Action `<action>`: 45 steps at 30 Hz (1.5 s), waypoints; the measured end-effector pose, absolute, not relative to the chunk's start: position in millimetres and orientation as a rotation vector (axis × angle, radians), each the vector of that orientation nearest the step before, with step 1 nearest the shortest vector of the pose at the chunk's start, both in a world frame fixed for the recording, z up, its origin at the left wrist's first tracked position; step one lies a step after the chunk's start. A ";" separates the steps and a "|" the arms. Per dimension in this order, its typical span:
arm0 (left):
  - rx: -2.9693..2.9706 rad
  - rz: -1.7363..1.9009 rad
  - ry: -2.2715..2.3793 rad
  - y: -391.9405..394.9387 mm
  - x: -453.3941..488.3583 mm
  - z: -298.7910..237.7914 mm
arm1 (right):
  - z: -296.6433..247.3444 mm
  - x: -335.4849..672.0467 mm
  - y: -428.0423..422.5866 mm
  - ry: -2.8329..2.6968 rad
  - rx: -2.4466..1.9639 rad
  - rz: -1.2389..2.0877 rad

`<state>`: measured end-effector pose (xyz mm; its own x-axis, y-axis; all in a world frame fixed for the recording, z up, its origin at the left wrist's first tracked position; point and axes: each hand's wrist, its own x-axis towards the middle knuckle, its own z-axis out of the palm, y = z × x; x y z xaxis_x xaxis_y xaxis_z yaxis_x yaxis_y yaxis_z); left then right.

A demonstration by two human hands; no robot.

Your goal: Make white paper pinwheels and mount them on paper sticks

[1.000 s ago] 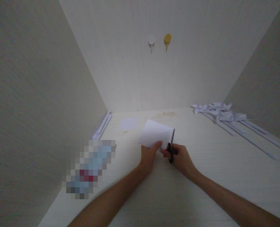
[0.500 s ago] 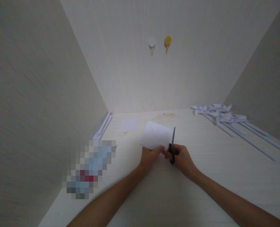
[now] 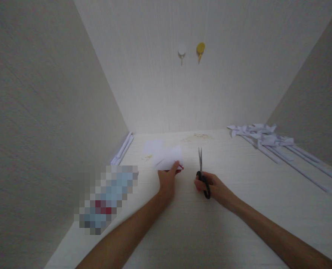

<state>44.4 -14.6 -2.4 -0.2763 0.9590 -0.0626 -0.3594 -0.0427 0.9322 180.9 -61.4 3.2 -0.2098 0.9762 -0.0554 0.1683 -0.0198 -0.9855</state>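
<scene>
My left hand [image 3: 168,179] pinches a folded piece of white paper [image 3: 167,156] by its near edge, thumb on top. A small dark red bit shows at the paper's near right corner, too small to make out. To the right, my right hand [image 3: 209,184] is closed on a pair of scissors [image 3: 200,164] with black handles. Their blades point away from me and stand slightly apart, with a gap between them and the paper. Just behind the held paper, a flat white paper square [image 3: 151,145] lies on the table [image 3: 255,209].
Several white paper rods with crumpled tops [image 3: 276,140] lie at the right. Rolled paper [image 3: 122,148] rests along the left wall, above a blurred-out bluish object [image 3: 110,198]. Rubber bands [image 3: 147,157] lie near the square; more thin bands [image 3: 201,135] are at the back. Two hooks [image 3: 200,48] hang on the wall.
The paper has moved left and turned with my left hand, away from the scissors. My right hand keeps the scissors near the same place, their blades now slightly parted.
</scene>
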 end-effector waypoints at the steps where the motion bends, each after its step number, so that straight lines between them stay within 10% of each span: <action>1: 0.752 1.575 1.112 -13.0 43.1 -2.2 | 4.5 180.8 -62.9 -1.526 -1.247 1.330; 45: 0.916 1.523 1.008 -12.1 37.0 0.4 | -0.6 188.3 -64.0 -1.812 -1.542 1.258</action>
<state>37.0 -12.1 0.4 -0.1625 0.9856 0.0471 -0.3421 -0.1011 0.9342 188.3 -64.0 -0.6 -0.2765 0.9365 -0.2158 0.5294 -0.0390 -0.8475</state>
